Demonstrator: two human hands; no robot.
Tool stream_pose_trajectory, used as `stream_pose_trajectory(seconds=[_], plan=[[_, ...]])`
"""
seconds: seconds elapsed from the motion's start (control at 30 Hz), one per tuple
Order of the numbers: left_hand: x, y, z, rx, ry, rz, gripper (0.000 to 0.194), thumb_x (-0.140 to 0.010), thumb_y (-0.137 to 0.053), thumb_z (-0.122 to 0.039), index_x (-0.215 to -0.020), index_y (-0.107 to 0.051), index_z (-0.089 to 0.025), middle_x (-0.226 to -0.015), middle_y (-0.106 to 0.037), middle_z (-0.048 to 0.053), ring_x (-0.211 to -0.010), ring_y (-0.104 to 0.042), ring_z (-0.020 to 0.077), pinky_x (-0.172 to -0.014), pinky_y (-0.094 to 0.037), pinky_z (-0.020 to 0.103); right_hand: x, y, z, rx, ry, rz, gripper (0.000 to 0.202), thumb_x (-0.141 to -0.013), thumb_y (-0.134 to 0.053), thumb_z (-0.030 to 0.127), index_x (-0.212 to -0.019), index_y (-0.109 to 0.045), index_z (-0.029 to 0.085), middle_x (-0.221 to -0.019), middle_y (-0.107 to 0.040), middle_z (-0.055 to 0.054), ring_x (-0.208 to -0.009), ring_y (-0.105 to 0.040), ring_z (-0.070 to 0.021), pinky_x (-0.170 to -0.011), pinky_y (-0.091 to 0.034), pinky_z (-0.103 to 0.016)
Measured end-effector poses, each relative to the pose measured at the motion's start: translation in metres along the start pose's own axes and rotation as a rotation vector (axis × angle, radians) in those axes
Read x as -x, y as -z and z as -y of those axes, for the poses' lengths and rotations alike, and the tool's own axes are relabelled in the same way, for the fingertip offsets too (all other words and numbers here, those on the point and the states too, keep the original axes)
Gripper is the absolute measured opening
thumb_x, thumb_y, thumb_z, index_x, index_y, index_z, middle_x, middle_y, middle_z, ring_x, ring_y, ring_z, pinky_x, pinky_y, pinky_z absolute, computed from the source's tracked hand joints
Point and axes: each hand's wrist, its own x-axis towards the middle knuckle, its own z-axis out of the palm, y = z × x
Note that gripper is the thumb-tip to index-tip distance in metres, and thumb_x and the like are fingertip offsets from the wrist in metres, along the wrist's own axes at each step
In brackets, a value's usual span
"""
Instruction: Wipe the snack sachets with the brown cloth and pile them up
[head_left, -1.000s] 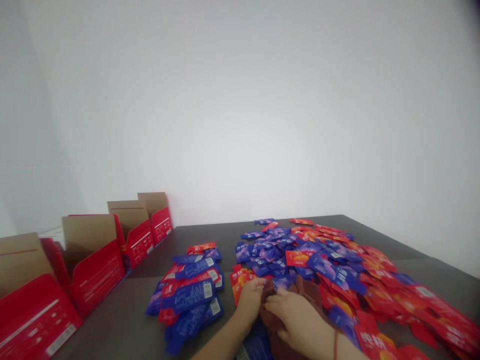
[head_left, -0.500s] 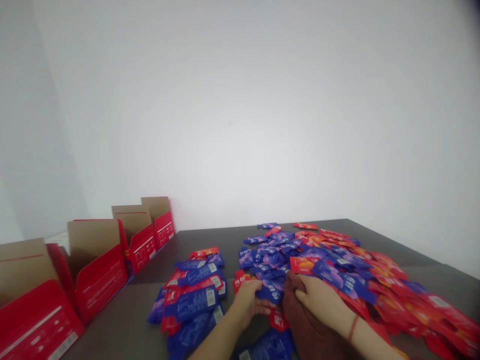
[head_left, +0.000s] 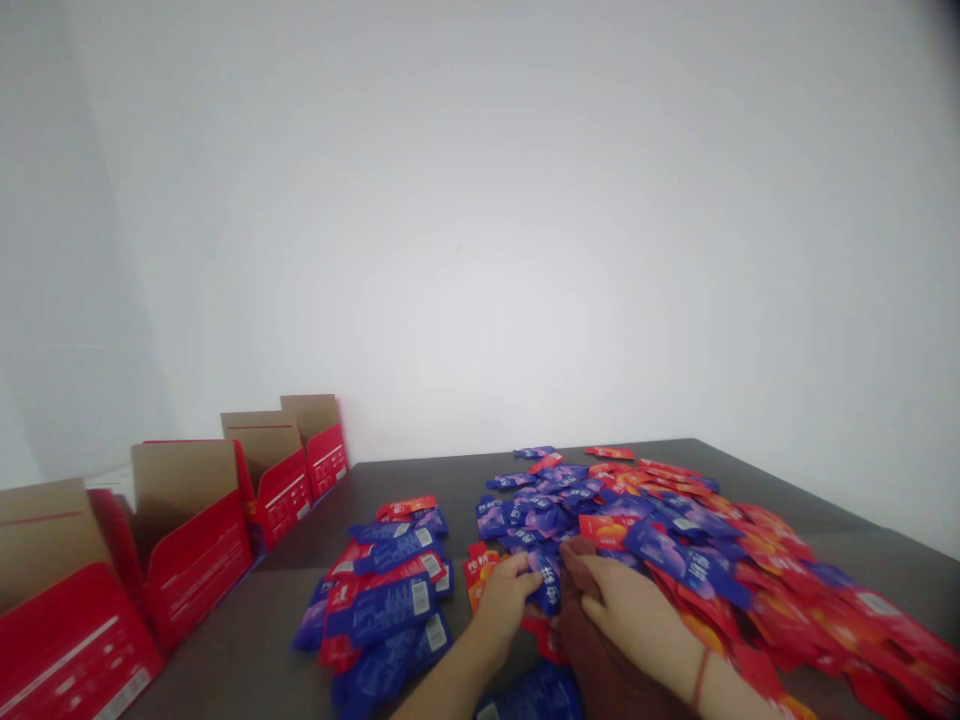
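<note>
My left hand (head_left: pixel 506 605) grips the near left side of a blue packet (head_left: pixel 546 580), thumb on top. On its right, my right hand (head_left: pixel 619 600) is closed on a dark brown cloth (head_left: pixel 592 650), which hangs down to the bottom edge and touches the packet's right end. A red packet (head_left: pixel 478 572) lies just left of the blue one, and another red packet (head_left: pixel 549 638) lies below it, partly covered. Blue packets (head_left: pixel 532 695) sit at the bottom centre, between my forearms.
A large mixed heap of red and blue packets (head_left: pixel 690 560) spreads over the dark table (head_left: pixel 300 590) at the right. A smaller stack of packets (head_left: pixel 390 605) lies left of my left arm. Several open red boxes (head_left: pixel 199 560) line the left edge. A white wall stands behind.
My left hand has moved slightly up and right and its fingers have closed on the blue packet, which is now turned more upright. The cloth and my right hand have shifted slightly left.
</note>
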Motion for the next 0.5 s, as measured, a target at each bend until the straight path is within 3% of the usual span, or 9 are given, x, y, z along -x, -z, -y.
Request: stream_pose_trajectory(seconds=[0.13,0.2,0.27,0.4,0.5], plan=[[0.005,-0.007,-0.007,0.296,0.054,0.090,0.022,-0.067,-0.070,-0.028,-0.084,-0.068,-0.014,-0.080,-0.070,0.008,-0.073,-0.066,0.0221,-0.062,-0.049,0.027,0.015,-0.004,0.027,-0.062,0.187,0.030,0.069,-0.067,-0.048,0.012,-0.135,-0.053,0.019,-0.140,-0.052,-0.008,-0.129,-0.047,-0.0229,-0.109,-0.033,-0.039],[0.006,-0.008,-0.012,0.393,0.070,0.098,0.021,-0.070,-0.070,-0.028,-0.084,-0.069,-0.013,-0.081,-0.071,0.010,-0.074,-0.067,0.0228,-0.065,-0.050,0.028,0.021,-0.006,0.038,-0.105,0.232,0.075,0.075,-0.064,-0.049,0.012,-0.138,-0.049,0.023,-0.144,-0.048,-0.004,-0.131,-0.044,-0.0217,-0.111,-0.032,-0.039],[0.005,-0.007,-0.017,0.414,0.056,0.075,0.021,-0.070,-0.071,-0.025,-0.088,-0.069,-0.013,-0.082,-0.071,0.009,-0.074,-0.067,0.0216,-0.065,-0.051,0.027,0.022,-0.006,0.040,-0.142,0.225,0.041,0.074,-0.064,-0.048,0.012,-0.137,-0.050,0.023,-0.144,-0.048,-0.004,-0.130,-0.045,-0.0211,-0.110,-0.033,-0.039],[0.001,0.002,-0.027,0.372,0.024,0.001,0.027,-0.071,-0.071,-0.019,-0.097,-0.068,-0.012,-0.085,-0.070,0.008,-0.066,-0.065,0.0167,-0.060,-0.052,0.025,0.007,0.000,0.016,-0.244,0.115,-0.161,0.064,-0.070,-0.046,0.015,-0.134,-0.054,0.018,-0.139,-0.053,-0.008,-0.128,-0.048,-0.0210,-0.110,-0.033,-0.038],[-0.002,0.009,-0.029,0.305,0.011,-0.014,0.030,-0.072,-0.072,-0.024,-0.098,-0.066,-0.012,-0.087,-0.069,0.008,-0.066,-0.064,0.0164,-0.056,-0.052,0.025,-0.009,0.007,-0.006,-0.387,0.024,-0.204,0.053,-0.075,-0.043,0.020,-0.126,-0.060,0.016,-0.128,-0.063,-0.010,-0.119,-0.056,-0.0221,-0.105,-0.039,-0.038]])
